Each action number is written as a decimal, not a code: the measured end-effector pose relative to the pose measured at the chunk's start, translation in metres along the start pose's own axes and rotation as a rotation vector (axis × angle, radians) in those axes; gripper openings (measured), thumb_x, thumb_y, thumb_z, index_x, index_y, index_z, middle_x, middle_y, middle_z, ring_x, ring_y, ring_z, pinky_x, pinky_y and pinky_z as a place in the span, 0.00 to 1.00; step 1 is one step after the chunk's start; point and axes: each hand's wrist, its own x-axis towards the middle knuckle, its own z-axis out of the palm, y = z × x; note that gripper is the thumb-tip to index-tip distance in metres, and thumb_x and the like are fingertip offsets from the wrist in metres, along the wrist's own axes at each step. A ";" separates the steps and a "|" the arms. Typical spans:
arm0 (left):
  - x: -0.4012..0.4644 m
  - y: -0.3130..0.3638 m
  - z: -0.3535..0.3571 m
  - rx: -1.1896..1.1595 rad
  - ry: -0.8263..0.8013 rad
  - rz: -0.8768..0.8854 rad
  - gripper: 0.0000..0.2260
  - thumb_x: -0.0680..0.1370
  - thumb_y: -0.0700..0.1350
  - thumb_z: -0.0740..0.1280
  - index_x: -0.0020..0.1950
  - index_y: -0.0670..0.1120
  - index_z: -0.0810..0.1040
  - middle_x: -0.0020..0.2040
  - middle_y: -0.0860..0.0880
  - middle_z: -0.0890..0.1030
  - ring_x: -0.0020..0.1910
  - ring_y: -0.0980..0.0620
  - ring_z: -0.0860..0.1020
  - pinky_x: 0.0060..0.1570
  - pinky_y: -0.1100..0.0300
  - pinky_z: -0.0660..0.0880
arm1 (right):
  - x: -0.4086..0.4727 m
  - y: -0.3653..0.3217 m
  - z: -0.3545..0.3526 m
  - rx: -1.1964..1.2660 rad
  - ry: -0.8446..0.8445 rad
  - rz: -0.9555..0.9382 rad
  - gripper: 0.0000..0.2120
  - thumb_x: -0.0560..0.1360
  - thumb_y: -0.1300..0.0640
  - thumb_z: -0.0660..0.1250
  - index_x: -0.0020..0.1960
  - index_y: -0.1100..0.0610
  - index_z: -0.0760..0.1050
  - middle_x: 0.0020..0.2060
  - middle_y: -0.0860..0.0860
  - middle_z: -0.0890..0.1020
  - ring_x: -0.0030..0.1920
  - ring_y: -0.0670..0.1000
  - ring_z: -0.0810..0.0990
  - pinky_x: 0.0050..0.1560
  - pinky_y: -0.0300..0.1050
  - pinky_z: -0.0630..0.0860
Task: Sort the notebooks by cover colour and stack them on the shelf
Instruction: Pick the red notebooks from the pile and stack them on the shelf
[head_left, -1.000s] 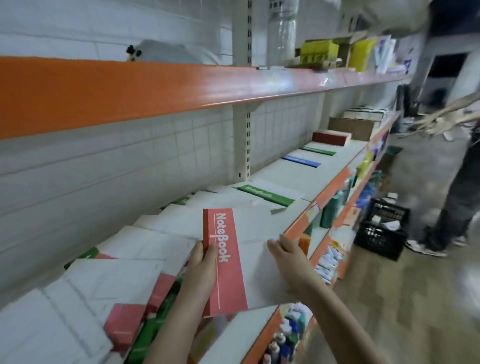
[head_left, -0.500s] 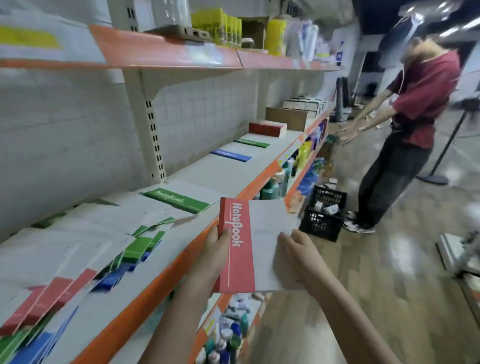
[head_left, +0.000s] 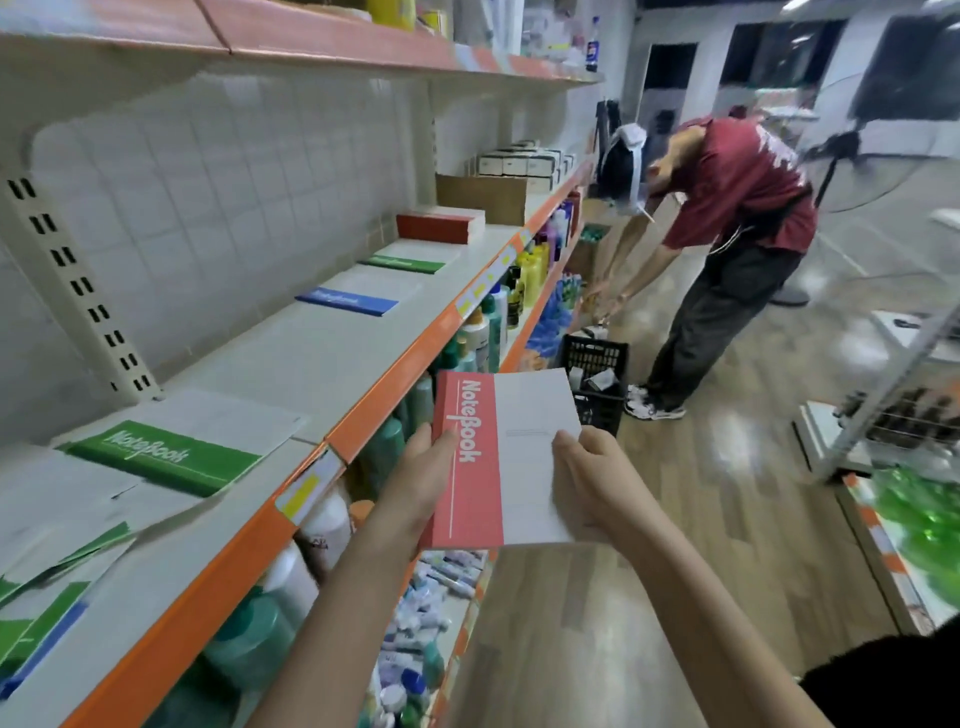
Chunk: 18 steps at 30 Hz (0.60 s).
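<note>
A notebook with a red spine band and white cover (head_left: 498, 457) is held in the air in front of the shelf's orange edge. My left hand (head_left: 421, 483) grips its red side and my right hand (head_left: 592, 483) grips its white side. On the shelf (head_left: 311, 358) lie a green-banded notebook (head_left: 171, 452) near me, a blue-banded one (head_left: 348, 300) farther along, then another green one (head_left: 408, 261) and a stack of red notebooks (head_left: 441, 224). A jumbled pile of green and blue notebooks (head_left: 47, 597) sits at the lower left.
A person in a red shirt (head_left: 727, 244) bends over a black basket (head_left: 597, 374) on the floor ahead. Bottles (head_left: 498, 317) fill the lower shelves. A cardboard box (head_left: 483, 195) stands behind the red stack. A wire rack (head_left: 893, 395) stands at right.
Both hands lifted the red notebook off the pile and carried it out past the shelf edge. My view swung right along the shelf, and the other person came fully into view.
</note>
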 end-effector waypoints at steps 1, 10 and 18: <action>0.014 0.003 0.005 0.002 -0.018 -0.005 0.12 0.80 0.56 0.59 0.59 0.53 0.74 0.40 0.53 0.85 0.38 0.53 0.84 0.32 0.60 0.77 | 0.015 0.000 -0.003 0.006 0.009 -0.001 0.14 0.79 0.53 0.57 0.37 0.55 0.60 0.33 0.51 0.64 0.33 0.50 0.63 0.27 0.41 0.60; 0.157 0.061 0.065 -0.055 -0.098 0.037 0.07 0.81 0.47 0.61 0.54 0.47 0.76 0.30 0.54 0.83 0.27 0.58 0.81 0.23 0.67 0.74 | 0.149 -0.026 -0.037 0.141 0.045 0.033 0.14 0.81 0.54 0.56 0.55 0.63 0.74 0.52 0.58 0.81 0.55 0.58 0.79 0.56 0.50 0.73; 0.250 0.093 0.107 -0.015 -0.154 0.064 0.09 0.82 0.45 0.59 0.44 0.49 0.76 0.27 0.55 0.82 0.25 0.59 0.80 0.22 0.68 0.72 | 0.249 -0.025 -0.060 0.185 0.076 0.072 0.08 0.79 0.56 0.54 0.46 0.58 0.68 0.45 0.54 0.73 0.45 0.52 0.72 0.46 0.44 0.66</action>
